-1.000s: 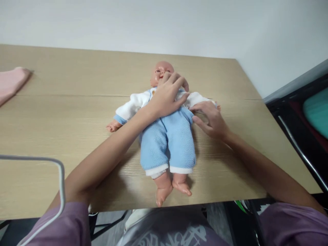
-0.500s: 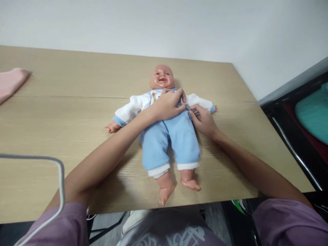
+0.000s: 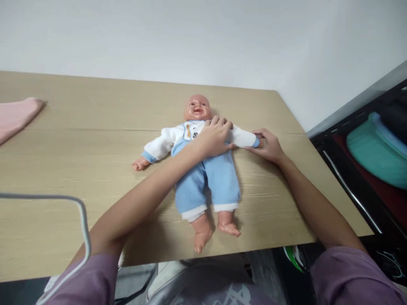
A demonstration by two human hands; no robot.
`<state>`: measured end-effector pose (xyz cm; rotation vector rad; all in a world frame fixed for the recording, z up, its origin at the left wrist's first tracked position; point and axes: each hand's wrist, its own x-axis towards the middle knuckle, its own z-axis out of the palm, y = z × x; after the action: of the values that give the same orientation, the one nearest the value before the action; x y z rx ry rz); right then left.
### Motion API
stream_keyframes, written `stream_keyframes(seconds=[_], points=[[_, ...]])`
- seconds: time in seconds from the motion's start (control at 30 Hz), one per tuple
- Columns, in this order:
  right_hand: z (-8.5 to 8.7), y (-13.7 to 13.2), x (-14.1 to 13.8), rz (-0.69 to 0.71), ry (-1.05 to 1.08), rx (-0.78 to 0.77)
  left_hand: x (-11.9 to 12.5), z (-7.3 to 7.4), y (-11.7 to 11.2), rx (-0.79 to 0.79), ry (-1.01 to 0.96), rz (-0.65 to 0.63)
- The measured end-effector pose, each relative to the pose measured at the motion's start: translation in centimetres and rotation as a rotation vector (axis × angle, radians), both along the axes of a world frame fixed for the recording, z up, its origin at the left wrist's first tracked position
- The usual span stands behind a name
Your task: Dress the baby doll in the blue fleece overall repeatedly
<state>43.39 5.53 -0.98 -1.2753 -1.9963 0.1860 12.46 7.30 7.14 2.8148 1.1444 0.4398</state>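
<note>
A baby doll (image 3: 203, 178) lies face up on the wooden table, in blue fleece trousers and a white top with blue cuffs and an animal face on its chest. My left hand (image 3: 216, 137) lies across the doll's chest. Its fingers curve over the shoulder on the right, thumb below, gripping the root of that arm. Farther right, my right hand (image 3: 269, 146) pinches the blue cuff (image 3: 256, 142) and the doll's small hand between thumb and fingers. That sleeve (image 3: 240, 136) stretches straight between my hands. The doll's other arm (image 3: 157, 146) rests out to the left.
Pink cloth (image 3: 19, 116) lies at the table's left edge. A grey-white cable (image 3: 83, 212) crosses the lower left near my forearm. To the right stands a black rack (image 3: 346, 178) holding a teal basin (image 3: 377, 152). A white wall (image 3: 159, 38) rises behind the table (image 3: 79, 165).
My right hand has moved right from the doll's waist to its cuff and hand. My left hand has flattened from a pinch at the chest onto the shoulder. The view has shifted slightly.
</note>
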Motion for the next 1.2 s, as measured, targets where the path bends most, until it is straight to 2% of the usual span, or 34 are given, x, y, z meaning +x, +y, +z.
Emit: stream_keyframes(seconds=[0.13,0.27,0.43,0.57,0.67,0.77,0.87,0.97,1.13,1.2], points=[[1.3,-1.2,-3.1,-0.020,0.283,0.086,1.9,0.3,-0.2,0.045,0.095,0.139],[2.0,-2.4,-6.7,0.051,0.413,0.018,1.9,-0.2,0.5,0.089,-0.018,0.155],[-0.4,-1.9,-6.9,0.099,0.449,-0.059,-0.2,-1.1,1.6,0.025,-0.387,0.179],[-1.9,-1.6,-7.0,0.171,0.219,-0.174,-1.7,-1.1,1.8,-0.021,-0.709,0.247],[-2.2,-2.3,-8.8,0.213,0.156,-0.167,-2.7,-0.9,1.8,-0.050,-0.858,0.284],[-2.2,-3.1,-11.5,0.289,0.310,-0.276,-3.8,-0.7,1.7,-0.112,-0.986,0.296],[-1.6,-3.7,-14.0,0.376,0.556,-0.407,-4.9,-0.7,1.5,-0.218,-1.113,0.298],[-0.3,-3.8,-16.1,0.401,0.720,-0.475,-6.1,-0.7,1.6,-0.273,-1.239,0.304],[2.1,-2.8,-19.3,0.470,0.797,-0.527,-8.2,-1.2,2.4,-0.271,-1.446,0.372],[2.7,-2.3,-20.7,0.480,0.805,-0.531,-9.2,-1.5,3.0,-0.257,-1.463,0.392]])
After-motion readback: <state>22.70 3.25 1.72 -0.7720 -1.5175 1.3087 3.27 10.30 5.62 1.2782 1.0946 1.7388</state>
